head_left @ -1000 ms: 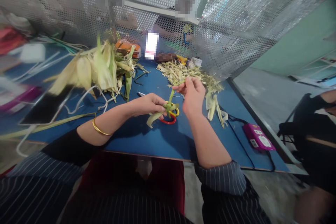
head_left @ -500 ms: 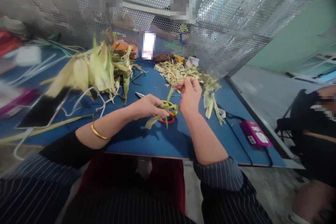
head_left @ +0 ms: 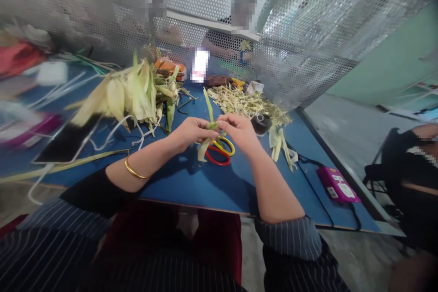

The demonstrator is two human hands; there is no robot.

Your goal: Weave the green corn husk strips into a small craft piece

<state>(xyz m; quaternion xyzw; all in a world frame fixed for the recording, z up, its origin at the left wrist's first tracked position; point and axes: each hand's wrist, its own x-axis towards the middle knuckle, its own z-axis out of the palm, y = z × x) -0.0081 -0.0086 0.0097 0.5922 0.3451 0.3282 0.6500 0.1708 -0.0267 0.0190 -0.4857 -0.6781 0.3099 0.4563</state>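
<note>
A green piece of corn husk (head_left: 208,106) is held between both hands over the middle of the blue table, one strip pointing up and a paler one hanging down. My left hand (head_left: 192,135) pinches it from the left. From the right, the fingers of my right hand (head_left: 239,133) close on it near its knotted middle. Below the hands lie scissors (head_left: 219,159) with one red and one yellow handle loop; their blades are hidden. A black spool (head_left: 261,124) stands just beyond my right wrist.
Whole husks (head_left: 116,96) are heaped at the back left, by a phone (head_left: 68,139) and white cable. Husk scraps (head_left: 239,102) lie at the back, a purple packet (head_left: 338,185) at right. A person (head_left: 243,11) sits behind the perforated screen; another is at far right.
My right hand has come down and closer to my left hand at the husk's middle. The strip now points up freely. The spool and more of the scissors' handles show.
</note>
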